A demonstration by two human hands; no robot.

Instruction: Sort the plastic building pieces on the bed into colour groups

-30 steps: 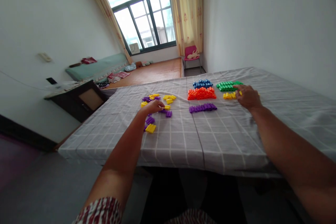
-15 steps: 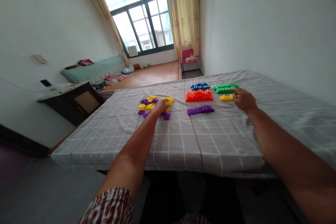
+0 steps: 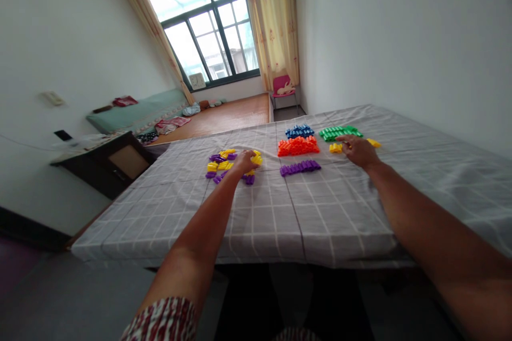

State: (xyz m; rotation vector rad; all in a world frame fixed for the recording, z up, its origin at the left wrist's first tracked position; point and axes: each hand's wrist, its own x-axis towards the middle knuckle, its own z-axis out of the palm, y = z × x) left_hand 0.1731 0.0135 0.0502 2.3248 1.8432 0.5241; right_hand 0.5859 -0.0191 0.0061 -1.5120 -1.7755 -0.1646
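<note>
My left hand (image 3: 245, 161) is over the right side of a mixed cluster of purple pieces (image 3: 218, 158) and yellow pieces (image 3: 225, 166); its fingers are bent at some yellow ones, and their grip is too small to make out. My right hand (image 3: 359, 150) reaches over a short yellow row (image 3: 335, 148), fingers partly spread, touching or just above it; the palm hides the row's middle. Behind that row lies a green group (image 3: 340, 133). Further left are a blue group (image 3: 300, 131), an orange-red pile (image 3: 298, 146) and a purple row (image 3: 300, 168).
A grey checked cloth (image 3: 272, 224) covers the table. Beyond it stand a wooden bed platform (image 3: 236, 114), a pink chair (image 3: 281, 84) and a window. A dark cabinet (image 3: 120, 162) is at the left, and a white wall rises at the right.
The view has shifted slightly. My right hand has moved a little along the yellow row, and a yellow piece now shows at its right. My left hand stays at the mixed cluster.
</note>
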